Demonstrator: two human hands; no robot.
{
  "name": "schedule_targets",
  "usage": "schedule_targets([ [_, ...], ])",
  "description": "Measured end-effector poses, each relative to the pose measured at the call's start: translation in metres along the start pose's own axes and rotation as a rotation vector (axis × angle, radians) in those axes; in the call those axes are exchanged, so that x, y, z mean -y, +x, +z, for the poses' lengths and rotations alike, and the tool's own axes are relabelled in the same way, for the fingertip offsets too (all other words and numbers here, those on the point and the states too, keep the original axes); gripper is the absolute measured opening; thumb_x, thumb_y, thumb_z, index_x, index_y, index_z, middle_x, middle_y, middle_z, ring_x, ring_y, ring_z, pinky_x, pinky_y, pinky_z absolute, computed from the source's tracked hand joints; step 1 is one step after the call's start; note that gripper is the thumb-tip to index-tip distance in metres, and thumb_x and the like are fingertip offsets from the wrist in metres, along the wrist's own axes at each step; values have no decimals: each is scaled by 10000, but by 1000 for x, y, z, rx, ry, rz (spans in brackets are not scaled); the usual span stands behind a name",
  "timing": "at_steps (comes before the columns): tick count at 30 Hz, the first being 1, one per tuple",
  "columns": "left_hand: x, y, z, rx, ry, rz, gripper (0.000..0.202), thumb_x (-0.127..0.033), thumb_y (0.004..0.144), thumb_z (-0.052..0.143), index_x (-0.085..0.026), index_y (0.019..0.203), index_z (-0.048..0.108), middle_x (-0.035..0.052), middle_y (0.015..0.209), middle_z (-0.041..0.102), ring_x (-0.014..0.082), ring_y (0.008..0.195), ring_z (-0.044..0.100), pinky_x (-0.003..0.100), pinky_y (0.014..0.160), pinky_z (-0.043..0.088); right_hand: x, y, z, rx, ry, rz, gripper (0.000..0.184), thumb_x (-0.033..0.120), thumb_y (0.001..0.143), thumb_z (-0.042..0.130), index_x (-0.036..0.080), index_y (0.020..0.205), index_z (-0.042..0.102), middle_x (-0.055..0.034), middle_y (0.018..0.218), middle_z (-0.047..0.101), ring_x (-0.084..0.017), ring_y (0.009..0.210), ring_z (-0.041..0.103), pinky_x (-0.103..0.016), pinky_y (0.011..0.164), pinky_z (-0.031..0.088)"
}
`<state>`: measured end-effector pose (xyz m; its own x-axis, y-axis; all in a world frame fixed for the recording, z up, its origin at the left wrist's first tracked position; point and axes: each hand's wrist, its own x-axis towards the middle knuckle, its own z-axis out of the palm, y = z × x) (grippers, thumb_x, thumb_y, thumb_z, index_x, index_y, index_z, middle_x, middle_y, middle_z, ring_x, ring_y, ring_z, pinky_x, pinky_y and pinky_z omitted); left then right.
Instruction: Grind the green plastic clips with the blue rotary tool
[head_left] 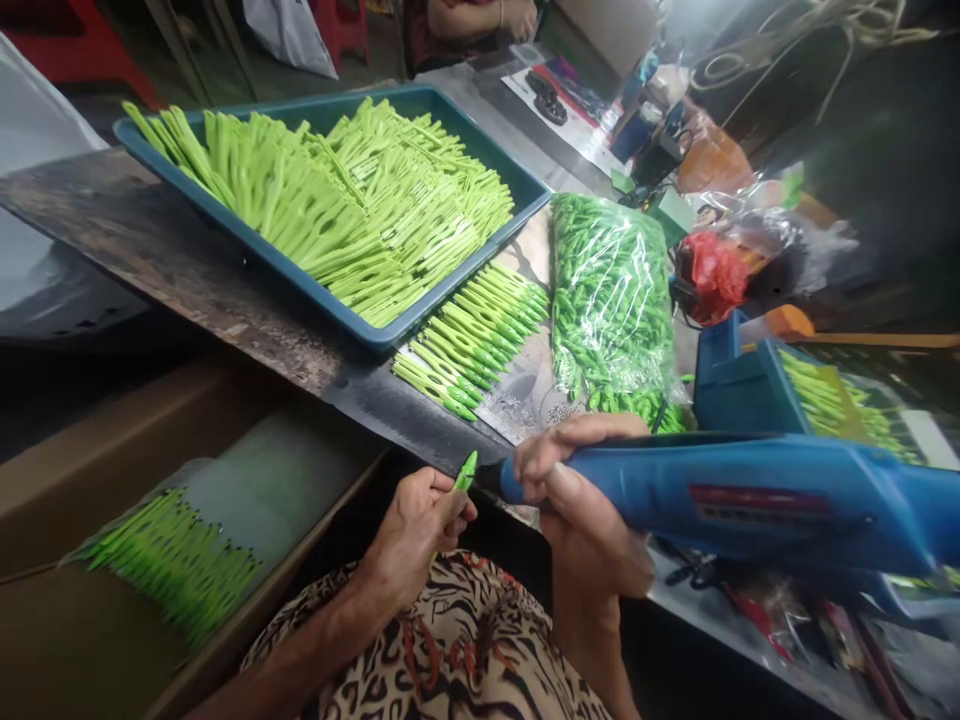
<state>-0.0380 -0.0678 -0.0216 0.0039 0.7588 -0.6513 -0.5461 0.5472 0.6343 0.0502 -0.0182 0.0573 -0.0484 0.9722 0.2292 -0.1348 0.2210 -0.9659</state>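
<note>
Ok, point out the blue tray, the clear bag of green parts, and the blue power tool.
Blue tray [491,143]: head view, on its far rim.
Clear plastic bag of green parts [611,300]: head view, on the bag's middle.
Blue power tool [720,490]: head view, on its body.

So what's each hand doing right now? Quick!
Left hand: closed, holding a green plastic piece.
Right hand: closed, gripping a blue tool.
</note>
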Motion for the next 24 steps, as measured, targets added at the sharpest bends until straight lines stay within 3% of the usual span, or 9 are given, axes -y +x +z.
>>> schedule_targets([
  [14, -1, 0, 1, 4, -62, -19, 336, -345, 542, 727, -137, 636, 481, 22, 549, 574, 61, 449, 397, 177, 400, 215, -3, 1, 3, -101, -87, 41, 195, 302, 616, 649, 241, 758, 531, 27, 602, 520, -142, 500, 462, -329, 543, 405],
  [24, 3, 1, 1, -2, -64, 21, 405, -441, 537, 728, -140, 639, 477, -12, 512, 533, 58, 443, 397, 174, 400, 241, -11, 4, 3, 87, -110, 30, 179, 220, 692, 623, 209, 779, 467, 47, 650, 501, -106, 534, 500, -281, 528, 418],
])
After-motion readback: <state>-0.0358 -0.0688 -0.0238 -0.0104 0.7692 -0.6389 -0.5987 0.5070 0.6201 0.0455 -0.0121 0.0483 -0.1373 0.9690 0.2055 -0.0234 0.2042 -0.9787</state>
